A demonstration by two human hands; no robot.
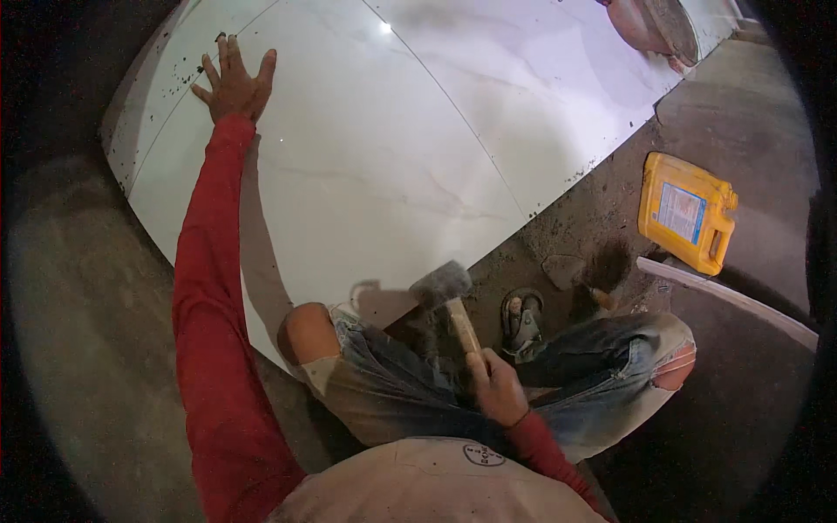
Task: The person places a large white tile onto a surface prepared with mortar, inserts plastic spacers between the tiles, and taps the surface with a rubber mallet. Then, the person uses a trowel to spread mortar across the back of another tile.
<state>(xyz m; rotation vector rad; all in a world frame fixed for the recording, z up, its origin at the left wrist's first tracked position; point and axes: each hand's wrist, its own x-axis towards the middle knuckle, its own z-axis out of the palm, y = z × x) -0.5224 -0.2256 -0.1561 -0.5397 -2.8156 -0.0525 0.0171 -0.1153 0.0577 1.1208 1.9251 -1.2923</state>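
Large glossy white tiles (375,166) with faint veining lie side by side on the floor, thin dark joints running between them. My left hand (234,87) rests on the far left of the tiles with its fingers spread, across a joint line sprinkled with dark crumbs. In my right hand (500,390) is the wooden handle of a rubber mallet (441,283), held over my lap. The mallet's dark head is raised near the tiles' near edge, and its shadow falls on the white surface.
On the right stands or lies a yellow jerrycan (686,213) with a label. Near it are a long pale strip (728,302) and a trowel-like blade (564,271) on the dirty floor. A reddish rounded container (649,26) sits at the upper right. My sandalled foot (523,322) is close to the tile edge.
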